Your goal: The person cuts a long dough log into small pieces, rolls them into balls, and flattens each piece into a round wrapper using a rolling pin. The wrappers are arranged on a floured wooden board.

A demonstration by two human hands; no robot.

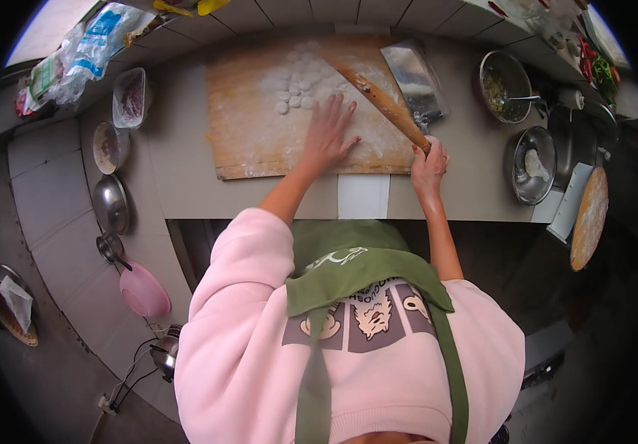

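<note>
A floured wooden board [252,139] lies on the counter before me. My left hand [330,130] rests palm down on or just over it, fingers spread, holding nothing. Just beyond its fingertips sit several small, round, flattened dough pieces [295,101], dusted with flour. My right hand [431,161] grips the near end of a long wooden rolling pin [385,105], which slants away to the upper left across the board. A flat plastic bag [414,75] with white and dark areas lies at the board's right edge, partly under the pin. Whether the pin touches the board, I cannot tell.
At right stand a metal bowl of chopped filling [491,91] with a spoon, a metal bowl holding something white [519,180], and a round floured board [590,219]. Along the left are a plastic tub [142,100], bowls, a small pot [106,244] and a pink basin [144,291].
</note>
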